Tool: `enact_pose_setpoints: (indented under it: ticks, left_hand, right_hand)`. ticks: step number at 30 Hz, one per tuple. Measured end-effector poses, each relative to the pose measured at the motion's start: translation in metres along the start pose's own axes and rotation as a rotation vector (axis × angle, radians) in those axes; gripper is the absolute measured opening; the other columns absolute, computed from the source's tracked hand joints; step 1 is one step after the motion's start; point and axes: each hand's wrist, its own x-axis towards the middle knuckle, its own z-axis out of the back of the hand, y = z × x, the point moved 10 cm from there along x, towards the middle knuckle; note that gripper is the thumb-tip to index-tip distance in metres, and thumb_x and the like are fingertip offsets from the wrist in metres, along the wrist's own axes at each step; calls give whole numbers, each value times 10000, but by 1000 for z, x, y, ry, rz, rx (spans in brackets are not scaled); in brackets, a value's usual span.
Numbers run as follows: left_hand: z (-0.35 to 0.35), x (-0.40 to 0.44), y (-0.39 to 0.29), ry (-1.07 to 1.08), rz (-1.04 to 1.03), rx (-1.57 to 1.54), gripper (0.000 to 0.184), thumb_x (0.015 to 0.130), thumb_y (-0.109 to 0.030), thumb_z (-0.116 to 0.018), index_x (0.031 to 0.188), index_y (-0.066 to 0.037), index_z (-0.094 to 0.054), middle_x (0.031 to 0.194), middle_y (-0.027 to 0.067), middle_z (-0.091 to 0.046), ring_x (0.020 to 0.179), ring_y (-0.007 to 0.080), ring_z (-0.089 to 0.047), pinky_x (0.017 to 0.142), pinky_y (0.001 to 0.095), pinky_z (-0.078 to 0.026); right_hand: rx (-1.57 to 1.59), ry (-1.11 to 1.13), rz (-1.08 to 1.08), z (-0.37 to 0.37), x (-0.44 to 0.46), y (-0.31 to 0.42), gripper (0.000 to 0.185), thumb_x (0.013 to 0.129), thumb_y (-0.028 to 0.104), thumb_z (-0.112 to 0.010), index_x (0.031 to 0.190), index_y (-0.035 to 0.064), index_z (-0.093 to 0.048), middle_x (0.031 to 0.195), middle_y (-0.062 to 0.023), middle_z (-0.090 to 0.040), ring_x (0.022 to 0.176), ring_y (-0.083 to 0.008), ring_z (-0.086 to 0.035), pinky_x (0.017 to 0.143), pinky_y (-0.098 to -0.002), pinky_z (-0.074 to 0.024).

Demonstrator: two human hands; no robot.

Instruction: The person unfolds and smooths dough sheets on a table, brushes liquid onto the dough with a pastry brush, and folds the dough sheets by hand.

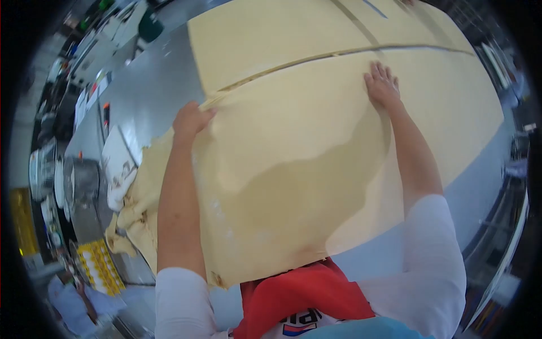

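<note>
A broad, pale yellow dough sheet [271, 135] lies across the metal table in front of me, its near edge against my red apron. My left hand [193, 120] is closed at its left edge, near the far corner, with the thumb on top and the fingertips hidden. Fingers spread, my right hand [384, 86] rests flat on the sheet near its far edge. Beyond a dark, slightly curved gap lies a second dough sheet [265, 39]. Torn, crumpled dough pieces [144, 209] are heaped left of my left forearm.
On the metal table [164, 68] at left are a stained white cloth [118, 164], a red-and-black tool [106, 113] and a metal pot [82, 179]. A yellow tray of eggs [100, 268] stands lower left. Another person's hand [407, 2] shows at the top edge.
</note>
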Motion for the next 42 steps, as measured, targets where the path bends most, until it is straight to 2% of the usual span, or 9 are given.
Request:
enact_pose_setpoints:
  ticks: [8,10,20,23,26,28,33,39,42]
  left_hand:
    - [14,-5,-7,326,-271,-270,447,742,-389,-708,1040,-58,-667,1036,133,-675,932,302,-630,808,381,-477]
    - [7,-7,8,422,-275,-195,446,731,-312,-750,1069,-33,-665,917,93,-675,872,209,-623,818,323,-463]
    - [14,-15,38,434,-284,69,408,723,-312,-750,1024,-48,-669,870,79,-664,826,207,-603,771,325,-453]
    - [15,-8,30,479,-244,-373,384,705,-312,-758,991,-69,-674,853,84,-665,821,213,-612,756,330,-457]
    - [19,-11,30,306,-351,-154,356,718,-318,-758,945,-65,-652,885,119,-671,853,254,-639,754,354,-474]
    - [33,-12,31,-214,-337,221,297,762,-300,-725,903,-61,-618,885,124,-655,844,296,-630,704,397,-472]
    - [49,-99,-8,-493,-693,288,43,809,-191,-611,823,-155,-592,796,23,-573,813,220,-611,708,410,-431]
    - [47,-157,-23,-526,-958,199,171,736,-138,-682,903,-157,-651,738,-8,-526,706,237,-563,698,374,-429]
    - [80,-128,3,-690,-609,77,186,717,-122,-709,895,-120,-654,794,38,-589,744,286,-583,749,378,-441]
  right_hand:
    - [71,-21,720,-5,-128,276,649,970,494,-307,1507,137,-243,1586,-56,-174,1461,-304,-133,1177,-509,-103]
    - [100,-29,712,-12,-136,307,644,972,491,-302,1508,139,-242,1585,-52,-178,1462,-298,-131,1180,-503,-101]
    - [111,-47,618,-12,-138,319,635,971,471,-297,1508,137,-240,1580,-56,-191,1459,-292,-142,1180,-507,-102]
    - [103,-109,615,-3,-142,320,627,965,450,-325,1496,123,-266,1567,-73,-224,1445,-301,-189,1172,-524,-121]
    - [5,-41,549,0,-142,329,624,965,445,-314,1486,103,-282,1548,-78,-261,1437,-290,-209,1168,-524,-138]
    - [43,-20,598,0,-145,348,612,958,424,-342,1474,99,-299,1535,-81,-283,1426,-291,-230,1161,-537,-151]
    - [353,-196,797,18,-155,362,587,912,298,-472,1448,101,-337,1498,-91,-342,1400,-290,-284,1143,-560,-193]
    - [304,-442,1126,76,-144,412,601,816,122,-572,1396,153,-418,1386,-81,-480,1314,-268,-426,1122,-518,-266]
    - [-146,86,1207,25,-132,446,442,818,126,-577,1256,136,-525,1283,-59,-564,1157,-243,-567,1027,-475,-396]
